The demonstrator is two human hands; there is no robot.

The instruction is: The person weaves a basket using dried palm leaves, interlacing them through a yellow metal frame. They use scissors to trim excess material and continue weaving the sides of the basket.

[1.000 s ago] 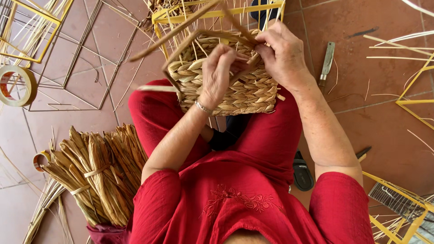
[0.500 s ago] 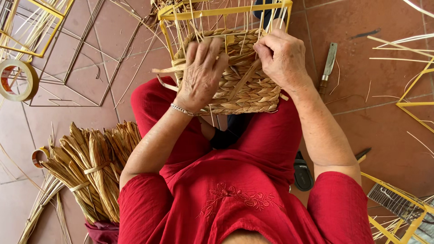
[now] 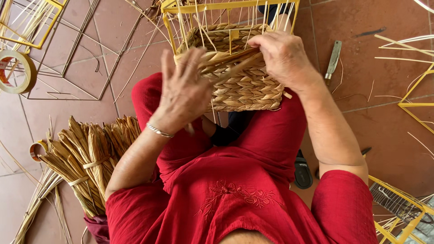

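Lifted off the weave since half a second ago, the left hand [image 3: 183, 92] now hangs just in front of the half-woven basket [image 3: 239, 74] with fingers spread and nothing pinched, while the right hand [image 3: 282, 56] has stayed at the basket's upper right edge; the basket itself has barely shifted on the lap.

Head view — the only view: the basket sits at upper centre of the frame, propped on red-clad knees and tilted toward the weaver, likely so the working row faces the hands; its yellow wire frame [image 3: 226, 5] rises bare above the braided rows, with thin upright strands running between them. The right hand is closed on a flat fibre strand [image 3: 235, 68] that runs diagonally across the weave, apparently keeping it taut; whether thumb and finger pinch it cannot be told.

Counted: two hands, one basket in work; one bundle of dried fibre [image 3: 86, 158], tied in bands, at lower left within easy reach; one tape roll [image 3: 16, 72] at the left edge; one metal blade [image 3: 333, 56] on the tiled floor [image 3: 389, 149], upper right — close to the working hand.
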